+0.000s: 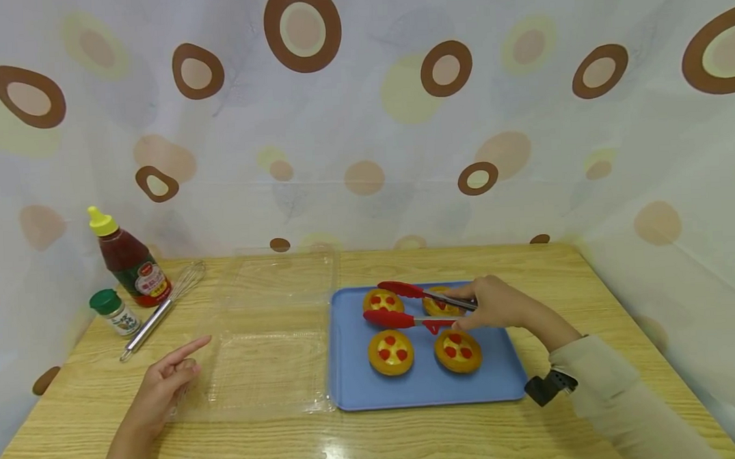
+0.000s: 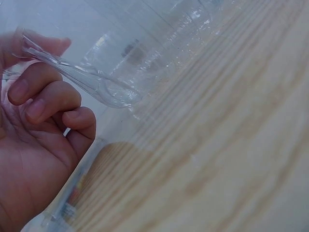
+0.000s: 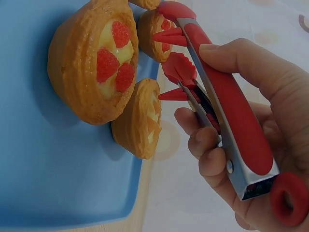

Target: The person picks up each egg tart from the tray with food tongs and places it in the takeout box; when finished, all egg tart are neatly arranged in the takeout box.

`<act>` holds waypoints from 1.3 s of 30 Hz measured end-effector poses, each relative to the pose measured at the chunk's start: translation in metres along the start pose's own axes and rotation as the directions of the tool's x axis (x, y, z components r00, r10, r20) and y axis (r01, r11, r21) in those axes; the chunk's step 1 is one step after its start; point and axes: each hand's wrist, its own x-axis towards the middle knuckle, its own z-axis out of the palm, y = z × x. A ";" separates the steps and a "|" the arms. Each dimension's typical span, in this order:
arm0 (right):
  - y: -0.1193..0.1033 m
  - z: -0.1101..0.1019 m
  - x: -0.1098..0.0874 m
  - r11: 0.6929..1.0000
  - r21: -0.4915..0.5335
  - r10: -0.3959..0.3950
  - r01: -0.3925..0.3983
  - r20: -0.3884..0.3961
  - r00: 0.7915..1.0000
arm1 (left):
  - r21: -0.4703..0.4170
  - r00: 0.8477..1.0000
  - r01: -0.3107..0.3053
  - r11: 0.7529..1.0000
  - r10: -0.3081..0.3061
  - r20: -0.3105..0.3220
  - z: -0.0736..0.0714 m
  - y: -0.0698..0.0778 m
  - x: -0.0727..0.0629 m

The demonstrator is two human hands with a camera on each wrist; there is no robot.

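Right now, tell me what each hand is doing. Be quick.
Left hand: closed, gripping the clear box at its edge.
Right hand: closed, holding the tongs.

The tongs (image 3: 231,111), silvery metal with red grips, scalloped red heads and a red ring at the end, were in the right hand (image 1: 500,302). Their arms stood apart, the heads pointing left over the rear of the blue tray (image 1: 420,393), one on either side of the rear-left tart (image 1: 383,300) in the head view; contact could not be told. That tart, the front-left tart (image 1: 391,352) and the front-right tart (image 1: 458,351) showed golden crusts and red berries on pale filling; the tongs partly hid the rear-right tart (image 1: 435,309). Left of the tray lay the clear plastic container (image 1: 270,334), opened flat on the desk (image 1: 377,441), its left edge between fingers of the left hand (image 1: 165,385).
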 end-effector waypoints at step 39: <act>-0.044 -0.002 -0.009 0.993 0.043 -0.102 0.108 -0.121 0.987 | 0.024 1.000 0.004 1.000 -0.004 0.027 -0.003 -0.002 0.000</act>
